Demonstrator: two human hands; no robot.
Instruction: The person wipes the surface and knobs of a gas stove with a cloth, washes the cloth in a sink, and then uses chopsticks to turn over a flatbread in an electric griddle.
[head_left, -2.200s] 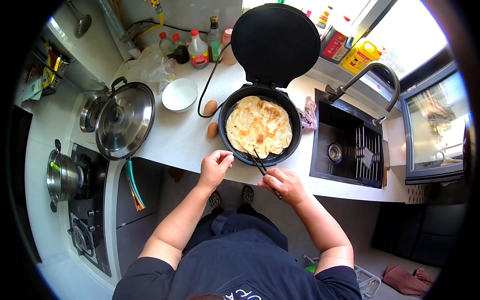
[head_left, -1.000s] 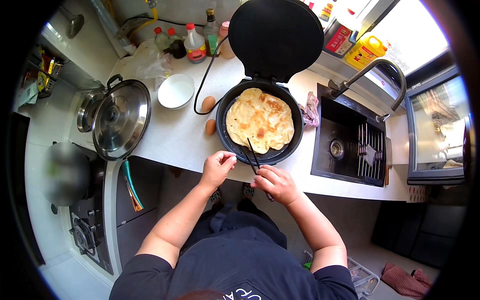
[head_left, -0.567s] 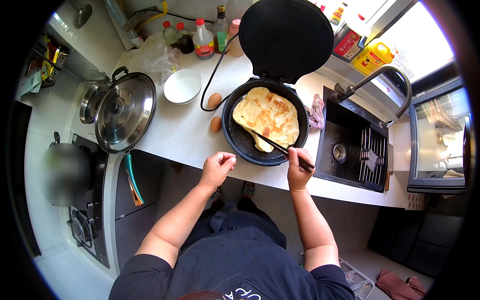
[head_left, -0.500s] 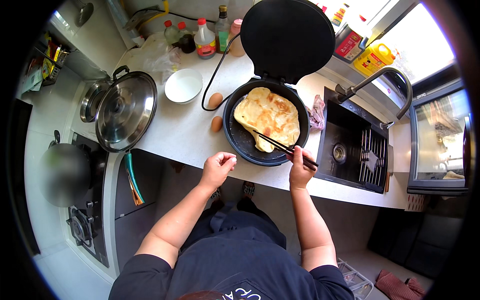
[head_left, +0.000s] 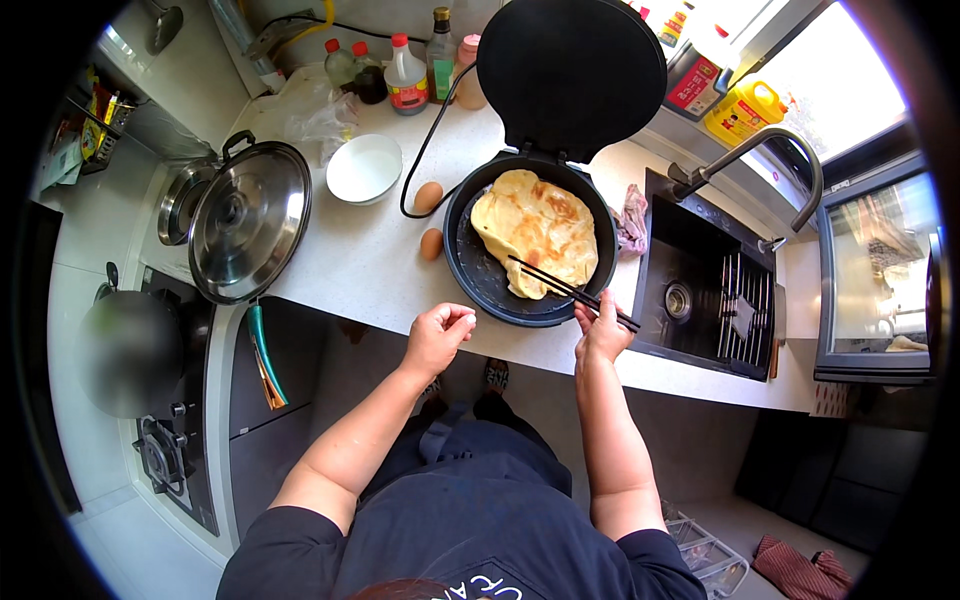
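Observation:
My right hand grips a pair of dark chopsticks, whose tips reach the lower left part of a browned flatbread. The flatbread lies in a round black electric griddle with its lid raised behind. Part of the dark pan shows bare along the left and near sides. In front of the griddle, off the counter's near edge, my left hand is held with curled fingers and the thumb pressed to them. Whether anything small is pinched there is hidden.
Left of the griddle are two brown eggs, a white bowl and a steel pot lid. Several bottles line the back. At right are a crumpled cloth, a black sink and an open window.
The flatbread has shifted slightly in the pan, baring more at the lower left. My right hand has turned a little around the chopsticks; my left hand stays put.

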